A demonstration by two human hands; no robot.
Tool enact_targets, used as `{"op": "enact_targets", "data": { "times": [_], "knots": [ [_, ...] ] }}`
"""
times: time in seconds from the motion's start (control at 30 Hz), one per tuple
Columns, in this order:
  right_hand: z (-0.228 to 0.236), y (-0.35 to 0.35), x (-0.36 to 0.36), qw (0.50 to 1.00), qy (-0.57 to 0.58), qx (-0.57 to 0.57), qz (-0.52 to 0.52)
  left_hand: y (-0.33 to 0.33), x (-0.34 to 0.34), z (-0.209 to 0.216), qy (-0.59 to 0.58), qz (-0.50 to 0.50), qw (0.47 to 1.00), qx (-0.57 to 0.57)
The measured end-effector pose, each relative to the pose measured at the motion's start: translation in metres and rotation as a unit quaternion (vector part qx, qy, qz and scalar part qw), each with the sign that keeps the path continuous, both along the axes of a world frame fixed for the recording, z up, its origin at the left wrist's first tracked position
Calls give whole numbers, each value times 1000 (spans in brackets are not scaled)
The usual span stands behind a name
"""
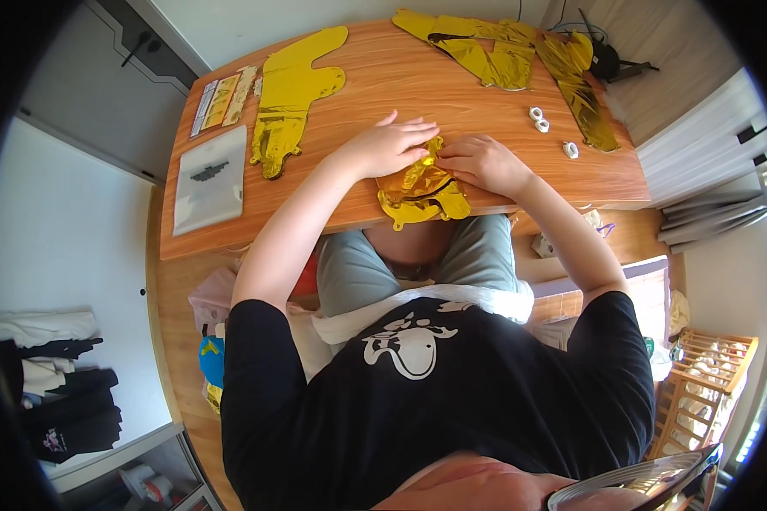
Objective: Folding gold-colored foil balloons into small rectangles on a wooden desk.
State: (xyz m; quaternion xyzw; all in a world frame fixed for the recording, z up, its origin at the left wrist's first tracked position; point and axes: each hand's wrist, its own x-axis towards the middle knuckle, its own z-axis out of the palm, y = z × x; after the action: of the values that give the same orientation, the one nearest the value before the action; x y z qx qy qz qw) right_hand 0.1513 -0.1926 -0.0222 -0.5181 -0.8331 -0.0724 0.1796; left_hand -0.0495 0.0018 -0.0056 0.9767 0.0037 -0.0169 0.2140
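Sitting at a brown wooden bench [503,183] with both hands on a crinkly gold foil balloon [422,192]. Left hand [388,146] lying flat on top of the foil, fingers [418,132] stretched out and close together, pressing down. Right hand [483,160] just beside it, fingers [452,162] bent and pinching the top edge of the foil. Fingertips of both hands almost touching over the balloon. Gold foil balloon lying right under the fingers, at the near edge of the bench, with its bottom part hanging a bit over the edge.

Far out past the left fingers, a flat gold foil balloon shaped like a letter [294,94]. Beside that, further out, a clear plastic bag [211,177] and a few thin paper strips [223,98]. Far past the right fingers, a pile of crumpled gold foil balloons [520,55] near the back edge of the bench. Between that pile and the right fingers, three small white rings [539,119], lying well apart from the hand. Black shirt with a white picture [409,349] lower down, and grey shorts [358,272] under the bench edge.
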Motion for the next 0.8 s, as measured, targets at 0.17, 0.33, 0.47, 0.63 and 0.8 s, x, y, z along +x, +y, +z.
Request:
{"op": "enact_targets", "data": {
  "times": [0.17, 0.33, 0.47, 0.63, 0.8],
  "knots": [
    [1, 2, -2, 1000, 12, -11, 6, -1, 2, -32, -71, -29, 996, 51],
    [17, -5, -11, 1000, -14, 4, 4, -8, -1, -36, -88, -28, 991, 100],
    [20, -14, -21, 999, -47, -9, -22, -8, -2, -38, -96, -24, 988, 116],
    [8, -14, -16, 998, 17, 16, 56, -7, -2, -42, -117, -32, 987, 107],
    [1, -12, -13, 997, 45, 11, 65, -6, -2, -42, -118, -33, 986, 109]
  ]
}}
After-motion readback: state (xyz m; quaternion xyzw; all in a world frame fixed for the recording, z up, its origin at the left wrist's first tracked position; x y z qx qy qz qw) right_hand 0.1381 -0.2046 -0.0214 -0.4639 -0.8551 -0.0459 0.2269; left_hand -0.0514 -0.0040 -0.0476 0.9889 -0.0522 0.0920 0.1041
